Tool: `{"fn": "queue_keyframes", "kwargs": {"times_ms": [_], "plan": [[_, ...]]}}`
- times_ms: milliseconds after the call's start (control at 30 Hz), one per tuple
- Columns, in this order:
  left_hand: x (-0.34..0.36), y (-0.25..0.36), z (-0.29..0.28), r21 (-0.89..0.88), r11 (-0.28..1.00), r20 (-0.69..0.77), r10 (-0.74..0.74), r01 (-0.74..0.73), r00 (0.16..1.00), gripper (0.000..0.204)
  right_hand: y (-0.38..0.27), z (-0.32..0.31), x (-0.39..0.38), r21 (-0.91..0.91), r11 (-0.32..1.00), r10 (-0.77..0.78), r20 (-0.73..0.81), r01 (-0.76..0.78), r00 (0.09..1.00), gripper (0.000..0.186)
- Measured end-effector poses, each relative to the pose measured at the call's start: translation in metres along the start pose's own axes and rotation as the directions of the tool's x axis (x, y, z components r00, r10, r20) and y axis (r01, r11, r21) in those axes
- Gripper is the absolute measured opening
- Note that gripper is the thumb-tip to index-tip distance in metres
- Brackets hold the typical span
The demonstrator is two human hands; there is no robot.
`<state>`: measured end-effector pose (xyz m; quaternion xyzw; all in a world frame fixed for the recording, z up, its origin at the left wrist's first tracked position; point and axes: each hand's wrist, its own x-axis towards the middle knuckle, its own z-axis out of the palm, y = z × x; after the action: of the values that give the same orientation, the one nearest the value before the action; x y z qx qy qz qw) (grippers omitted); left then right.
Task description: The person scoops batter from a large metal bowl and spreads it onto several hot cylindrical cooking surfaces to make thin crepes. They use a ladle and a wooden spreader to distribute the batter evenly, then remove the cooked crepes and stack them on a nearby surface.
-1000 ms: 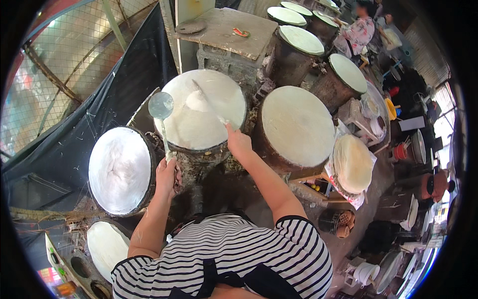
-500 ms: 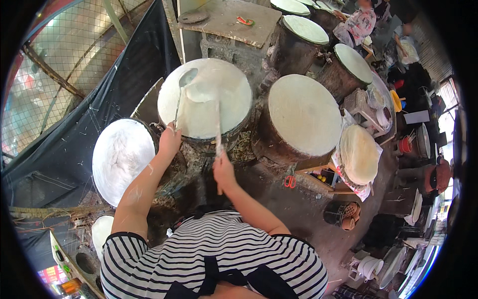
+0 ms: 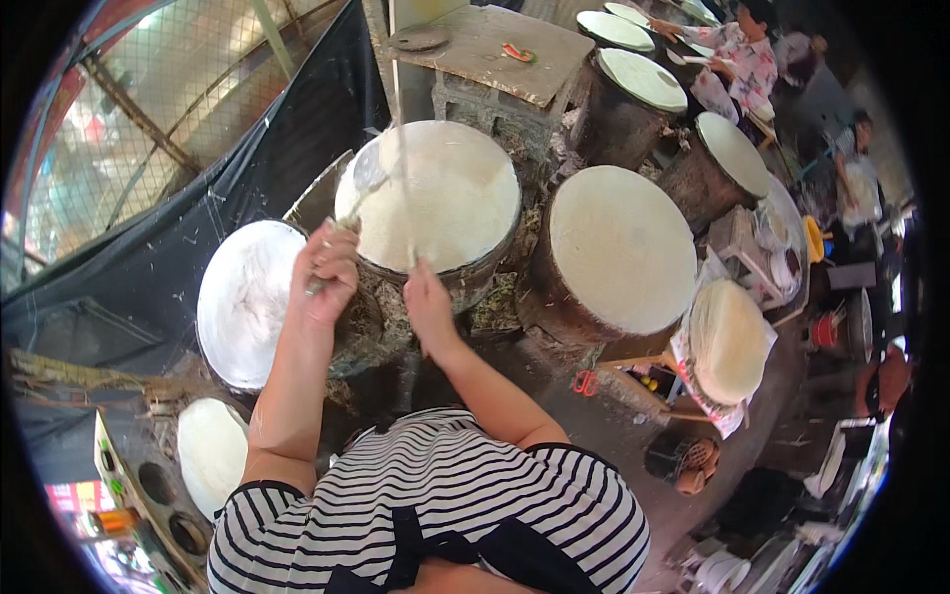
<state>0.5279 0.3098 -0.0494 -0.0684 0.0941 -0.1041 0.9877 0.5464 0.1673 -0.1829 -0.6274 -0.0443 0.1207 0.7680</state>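
Observation:
My left hand (image 3: 327, 265) is closed round the handle of a ladle. The ladle's bowl (image 3: 369, 170) is over the left part of a round, pale griddle-like top (image 3: 445, 203) on a dark drum. My right hand (image 3: 427, 300) grips a long thin stick (image 3: 404, 163), somewhat blurred, which points away across the same round top past its far rim. A pale, fairly even layer covers that top. Left of the drum, close to my left forearm, sits a wide round basin (image 3: 247, 307) with white liquid in it.
A second covered drum (image 3: 621, 247) stands at right, beside a stack of pale round sheets (image 3: 726, 342). A stone block with a board (image 3: 495, 49) is behind. Red scissors (image 3: 585, 382) hang below right. Another person (image 3: 732, 59) works at farther drums. Black sheeting (image 3: 297, 129) borders the left.
The ladle has come back toward me and to the left. The stick, earlier low over the pale top, now reaches past its far rim. The swirl of wet batter has become an even layer.

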Motion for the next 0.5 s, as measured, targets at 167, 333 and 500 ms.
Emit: {"fn": "queue_keyframes", "kwargs": {"times_ms": [167, 333, 500], "plan": [[-0.001, -0.055, 0.056, -0.236, 0.972, 0.367, 0.092, -0.003, 0.926, 0.034, -0.011, -0.107, 0.065, -0.393, 0.814, -0.499, -0.097, 0.428, 0.861, 0.038], [-0.025, -0.101, 0.094, -0.333, 0.938, 0.458, 0.247, -0.093, 0.854, 0.031, -0.061, -0.154, 0.052, -0.860, 0.320, 0.087, 0.443, 0.396, 0.892, 0.036], [-0.098, -0.150, 0.100, -0.317, 0.910, 0.564, 0.406, -0.266, 0.719, 0.034, -0.037, -0.207, 0.117, -0.921, -0.022, -0.061, 0.390, 0.390, 0.919, 0.042]]}}
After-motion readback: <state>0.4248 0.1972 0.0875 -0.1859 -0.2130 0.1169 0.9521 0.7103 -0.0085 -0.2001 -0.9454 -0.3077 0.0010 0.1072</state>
